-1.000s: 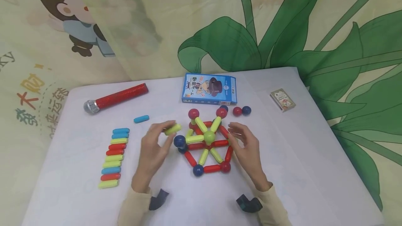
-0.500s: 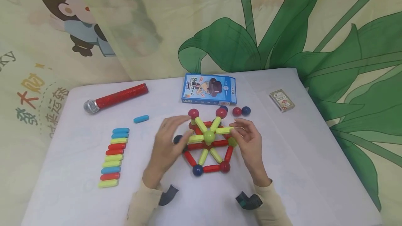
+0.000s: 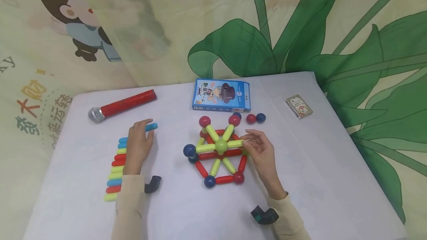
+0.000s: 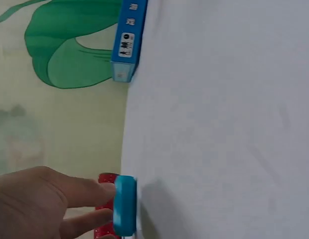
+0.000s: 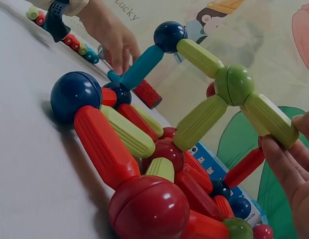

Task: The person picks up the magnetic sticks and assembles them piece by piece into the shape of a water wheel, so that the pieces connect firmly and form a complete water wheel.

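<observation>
A frame of magnetic balls and sticks (image 3: 225, 179) stands on the table, red sticks around its base and yellow-green ones rising to a green ball (image 5: 235, 84). My right hand (image 3: 261, 155) pinches the outer end of a yellow-green stick (image 5: 271, 119) between thumb and fingers; the stick's other end meets the green ball. Left of the frame, my left hand (image 3: 138, 145) has its thumb and fingers at a loose blue stick (image 4: 125, 205), holding it near the tabletop. Part of that stick is hidden by the hand in the head view.
Under the left forearm runs a column of several coloured sticks (image 3: 115, 176). Farther back lie a red toy microphone (image 3: 128, 103), a blue box (image 3: 221, 95) and a small card box (image 3: 298, 106). Loose balls, including a red one (image 3: 251, 119), sit behind the frame.
The yellow-green stick has passed from my left hand to my right and now meets the green ball. My left hand has moved left to the loose blue stick.
</observation>
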Motion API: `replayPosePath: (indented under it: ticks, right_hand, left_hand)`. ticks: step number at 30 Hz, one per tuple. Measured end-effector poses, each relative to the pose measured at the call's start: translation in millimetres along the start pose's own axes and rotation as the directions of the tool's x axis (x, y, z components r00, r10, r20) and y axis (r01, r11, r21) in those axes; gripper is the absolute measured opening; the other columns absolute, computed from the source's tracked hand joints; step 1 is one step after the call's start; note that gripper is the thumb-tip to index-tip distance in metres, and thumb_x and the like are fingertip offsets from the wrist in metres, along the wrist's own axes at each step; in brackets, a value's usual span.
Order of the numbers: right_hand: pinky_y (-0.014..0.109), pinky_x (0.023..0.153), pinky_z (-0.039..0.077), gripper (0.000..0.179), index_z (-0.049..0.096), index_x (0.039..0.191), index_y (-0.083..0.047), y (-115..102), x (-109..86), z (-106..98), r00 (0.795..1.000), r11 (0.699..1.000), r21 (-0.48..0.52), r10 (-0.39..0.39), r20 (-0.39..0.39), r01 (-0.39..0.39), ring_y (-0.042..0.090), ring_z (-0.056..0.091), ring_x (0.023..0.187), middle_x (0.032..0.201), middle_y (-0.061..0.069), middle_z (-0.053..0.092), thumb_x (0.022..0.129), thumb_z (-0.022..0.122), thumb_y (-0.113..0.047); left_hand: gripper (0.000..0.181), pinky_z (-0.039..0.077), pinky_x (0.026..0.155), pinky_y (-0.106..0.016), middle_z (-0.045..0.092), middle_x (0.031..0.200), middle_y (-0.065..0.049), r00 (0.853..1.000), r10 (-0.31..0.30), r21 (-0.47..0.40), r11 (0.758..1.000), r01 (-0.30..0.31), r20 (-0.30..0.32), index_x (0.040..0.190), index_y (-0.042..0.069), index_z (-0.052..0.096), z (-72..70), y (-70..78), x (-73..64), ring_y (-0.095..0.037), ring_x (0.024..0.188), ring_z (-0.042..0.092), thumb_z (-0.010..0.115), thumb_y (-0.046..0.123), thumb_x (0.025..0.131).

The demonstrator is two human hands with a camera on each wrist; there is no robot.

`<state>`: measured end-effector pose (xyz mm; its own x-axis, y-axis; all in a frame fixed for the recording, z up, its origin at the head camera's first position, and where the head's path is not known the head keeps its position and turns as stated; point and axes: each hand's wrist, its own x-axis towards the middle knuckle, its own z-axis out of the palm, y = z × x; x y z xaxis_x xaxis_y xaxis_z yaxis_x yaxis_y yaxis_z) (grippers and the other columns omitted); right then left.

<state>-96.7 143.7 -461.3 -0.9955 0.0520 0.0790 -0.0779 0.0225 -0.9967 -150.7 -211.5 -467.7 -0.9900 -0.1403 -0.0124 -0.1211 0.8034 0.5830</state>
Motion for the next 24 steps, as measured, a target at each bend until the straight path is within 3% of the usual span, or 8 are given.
replayPosePath:
  ticks: [5, 8, 12, 14, 16, 18, 21, 24]
  right_hand:
    - [0.028, 0.081, 0.056, 0.036, 0.053, 0.125, -0.005, -0.7, 0.3, -1.5, 1.000, 1.000, 0.001, 0.007, 0.007, -0.007, 0.015, 0.067, 0.091, 0.106, 0.014, 0.062, 0.091, 0.065, -0.007]
    - [0.026, 0.083, 0.055, 0.033, 0.053, 0.125, -0.005, -0.8, 1.0, -2.9, 1.000, 0.999, -0.041, 0.002, 0.008, -0.002, 0.014, 0.067, 0.093, 0.108, 0.015, 0.063, 0.094, 0.062, -0.011]
    - [0.024, 0.083, 0.054, 0.030, 0.053, 0.125, -0.004, -2.9, 1.6, -6.5, 0.998, 0.996, -0.078, -0.050, -0.032, 0.047, 0.012, 0.067, 0.095, 0.110, 0.019, 0.063, 0.097, 0.057, -0.012]
    - [0.025, 0.083, 0.054, 0.030, 0.052, 0.125, -0.002, -6.3, 2.4, -8.5, 0.992, 0.993, -0.068, -0.105, -0.065, 0.100, 0.012, 0.067, 0.097, 0.110, 0.021, 0.063, 0.096, 0.056, -0.009]
    - [0.025, 0.084, 0.054, 0.032, 0.051, 0.125, 0.001, -12.2, 3.7, -8.2, 0.981, 0.985, -0.043, -0.172, -0.086, 0.168, 0.014, 0.067, 0.100, 0.111, 0.023, 0.061, 0.094, 0.057, -0.003]
    - [0.026, 0.086, 0.053, 0.035, 0.051, 0.126, 0.003, -20.7, 4.8, -4.6, 0.969, 0.972, -0.029, -0.236, -0.080, 0.234, 0.016, 0.066, 0.102, 0.112, 0.022, 0.060, 0.092, 0.059, 0.002]
    - [0.027, 0.088, 0.052, 0.041, 0.049, 0.127, 0.004, -34.4, 5.1, 6.2, 0.946, 0.946, -0.010, -0.325, -0.003, 0.325, 0.019, 0.065, 0.106, 0.115, 0.022, 0.060, 0.089, 0.061, 0.006]
    - [0.029, 0.089, 0.053, 0.044, 0.047, 0.129, 0.006, -45.4, 4.0, 19.2, 0.919, 0.923, 0.022, -0.385, 0.089, 0.385, 0.020, 0.063, 0.109, 0.117, 0.024, 0.059, 0.088, 0.063, 0.006]
  left_hand:
    - [0.044, 0.041, 0.100, -0.056, 0.051, 0.127, -0.024, 1.000, 0.029, 0.080, 0.996, -0.028, -0.009, 0.133, 0.001, 0.049, 6.9, -4.6, 0.1, -0.042, 0.116, 0.046, 0.058, -0.001, 0.090]
    - [0.045, 0.044, 0.098, -0.055, 0.055, 0.123, -0.022, 0.999, 0.025, 0.068, 0.997, -0.023, -0.029, 0.133, 0.002, 0.050, 9.6, -4.6, 0.8, -0.040, 0.113, 0.049, 0.060, -0.002, 0.089]
    - [0.045, 0.046, 0.097, -0.052, 0.058, 0.123, -0.017, 0.995, 0.059, -0.047, 0.997, -0.063, -0.077, 0.133, 0.006, 0.050, 8.5, 4.5, -5.7, -0.034, 0.113, 0.052, 0.061, 0.000, 0.090]
    - [0.045, 0.048, 0.095, -0.048, 0.061, 0.122, -0.014, 0.985, 0.126, -0.147, 0.979, -0.144, -0.120, 0.132, 0.008, 0.053, 5.1, 18.6, -13.9, -0.029, 0.112, 0.055, 0.064, -0.001, 0.089]
    - [0.045, 0.049, 0.094, -0.041, 0.063, 0.121, -0.010, 0.962, 0.220, -0.242, 0.936, -0.256, -0.164, 0.129, 0.008, 0.055, 2.0, 38.9, -24.4, -0.023, 0.109, 0.058, 0.067, -0.001, 0.087]
    - [0.045, 0.050, 0.092, -0.036, 0.065, 0.120, -0.005, 0.929, 0.326, -0.310, 0.877, -0.367, -0.177, 0.126, 0.009, 0.057, -1.4, 64.9, -37.1, -0.017, 0.108, 0.060, 0.070, -0.001, 0.085]
    - [0.045, 0.051, 0.090, -0.030, 0.065, 0.118, -0.001, 0.858, 0.488, -0.369, 0.776, -0.512, -0.164, 0.125, 0.008, 0.059, 1.0, 101.7, -53.2, -0.012, 0.106, 0.059, 0.073, 0.001, 0.083]
    - [0.045, 0.053, 0.088, -0.029, 0.065, 0.117, -0.001, 0.796, 0.590, -0.402, 0.702, -0.587, -0.132, 0.123, 0.007, 0.059, 9.0, 129.8, -64.2, -0.012, 0.104, 0.058, 0.074, 0.003, 0.081]
